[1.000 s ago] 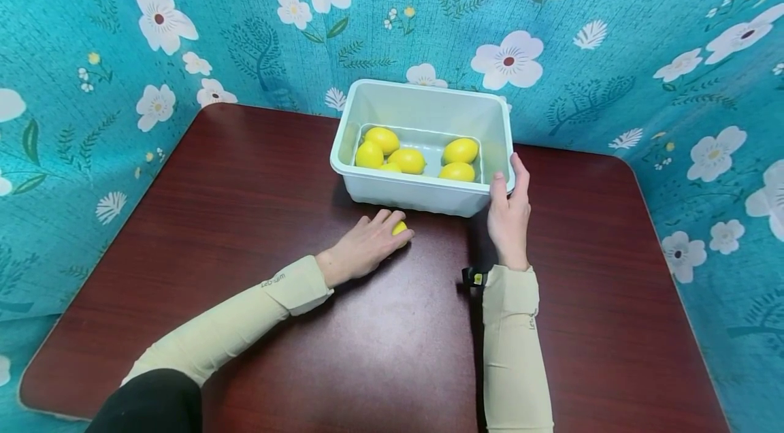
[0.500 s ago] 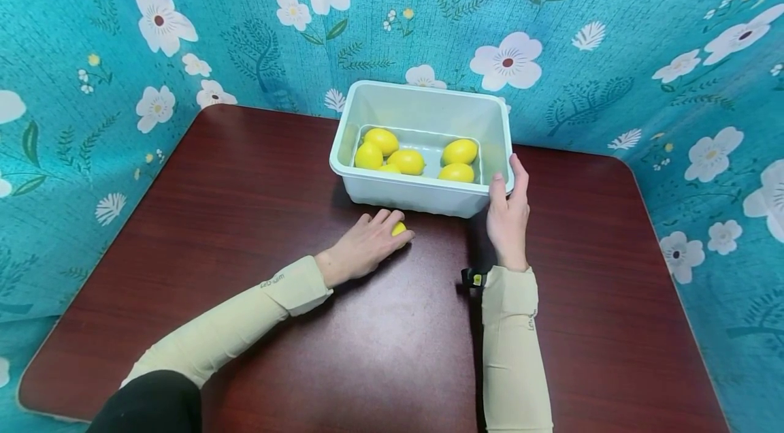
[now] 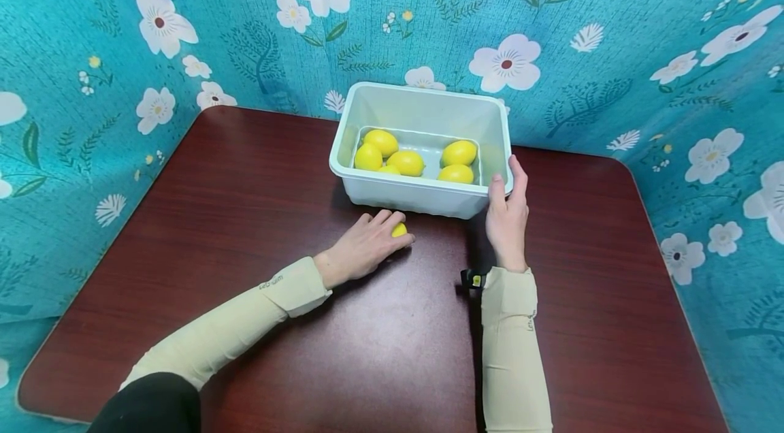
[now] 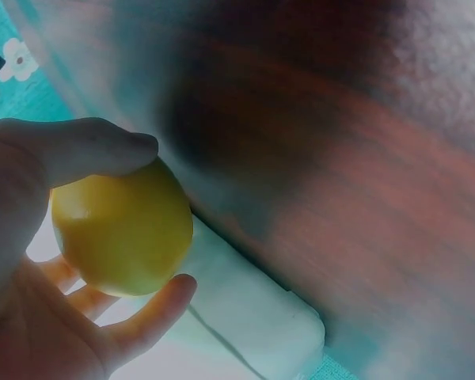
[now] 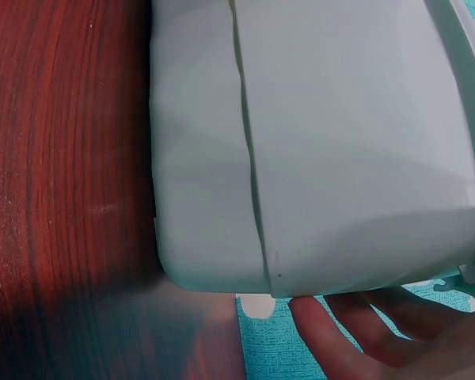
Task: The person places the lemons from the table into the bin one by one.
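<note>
My left hand (image 3: 369, 247) grips a lemon (image 3: 399, 230) just in front of the bin. In the left wrist view the thumb lies over the top of the lemon (image 4: 127, 229) and the fingers curl beneath it. A pale green plastic bin (image 3: 416, 196) stands at the back of the table with several yellow lemons (image 3: 406, 163) inside, grouped left and right; one is partly hidden by the front wall. My right hand (image 3: 508, 215) holds the bin's front right corner, thumb over the rim and fingers along the side. The right wrist view shows its fingers (image 5: 324, 332) against the end wall.
The dark red wooden table (image 3: 392, 351) has rounded corners. A blue flowered cloth (image 3: 257, 18) hangs behind it and at both sides, close behind the bin. A small black device (image 3: 474, 279) sits at the right wrist.
</note>
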`<action>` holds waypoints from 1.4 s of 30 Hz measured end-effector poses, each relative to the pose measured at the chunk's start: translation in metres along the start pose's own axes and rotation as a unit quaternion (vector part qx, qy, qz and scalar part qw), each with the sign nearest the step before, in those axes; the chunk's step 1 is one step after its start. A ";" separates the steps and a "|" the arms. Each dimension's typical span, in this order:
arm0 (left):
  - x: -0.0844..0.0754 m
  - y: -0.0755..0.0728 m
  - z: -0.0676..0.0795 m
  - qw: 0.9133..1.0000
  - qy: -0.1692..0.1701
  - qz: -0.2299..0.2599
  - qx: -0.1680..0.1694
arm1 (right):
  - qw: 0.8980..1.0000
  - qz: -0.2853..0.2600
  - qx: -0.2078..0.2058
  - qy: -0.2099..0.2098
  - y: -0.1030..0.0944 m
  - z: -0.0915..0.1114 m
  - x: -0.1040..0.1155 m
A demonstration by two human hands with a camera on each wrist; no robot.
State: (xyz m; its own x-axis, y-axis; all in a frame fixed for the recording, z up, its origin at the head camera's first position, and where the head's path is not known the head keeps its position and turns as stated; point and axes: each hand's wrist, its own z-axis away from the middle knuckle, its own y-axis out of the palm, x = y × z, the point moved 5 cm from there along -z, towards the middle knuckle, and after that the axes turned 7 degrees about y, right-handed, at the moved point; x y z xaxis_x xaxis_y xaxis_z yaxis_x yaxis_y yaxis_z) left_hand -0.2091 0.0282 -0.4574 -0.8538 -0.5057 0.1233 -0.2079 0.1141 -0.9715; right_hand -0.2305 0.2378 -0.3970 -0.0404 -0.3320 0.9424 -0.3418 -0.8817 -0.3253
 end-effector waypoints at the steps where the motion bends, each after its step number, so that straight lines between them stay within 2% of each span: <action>1: 0.000 0.000 0.000 1.000 0.000 -0.003 0.002 | 1.000 0.000 -0.001 0.001 0.000 0.000 0.000; 7: 0.000 0.000 0.000 1.000 -0.003 -0.012 0.012 | 1.000 0.004 -0.005 0.007 0.000 -0.002 -0.003; 15: 0.000 -0.001 0.000 1.000 0.002 -0.017 0.000 | 1.000 0.013 -0.004 0.007 0.001 -0.016 -0.028; 21: 0.000 -0.002 -0.001 1.000 0.001 -0.016 0.001 | 1.000 0.015 -0.006 0.002 0.002 -0.020 -0.034; 26: 0.000 -0.003 -0.001 1.000 0.002 -0.016 0.000 | 1.000 0.012 -0.004 0.005 0.001 -0.017 -0.029; 34: -0.001 -0.005 -0.002 1.000 0.002 -0.023 -0.004 | 1.000 0.008 -0.006 0.007 0.000 -0.001 -0.003; 42: -0.002 -0.008 -0.003 1.000 0.008 -0.021 -0.004 | 1.000 0.009 -0.005 0.006 0.000 0.001 -0.001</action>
State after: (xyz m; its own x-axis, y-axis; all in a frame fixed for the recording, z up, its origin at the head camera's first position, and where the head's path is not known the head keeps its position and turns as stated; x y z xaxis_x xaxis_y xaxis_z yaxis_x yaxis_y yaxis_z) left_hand -0.2073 0.0307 -0.4497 -0.8518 -0.4964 0.1674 -0.2480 0.1006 -0.9635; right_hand -0.2296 0.2376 -0.3977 -0.0586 -0.3435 0.9373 -0.3507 -0.8720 -0.3415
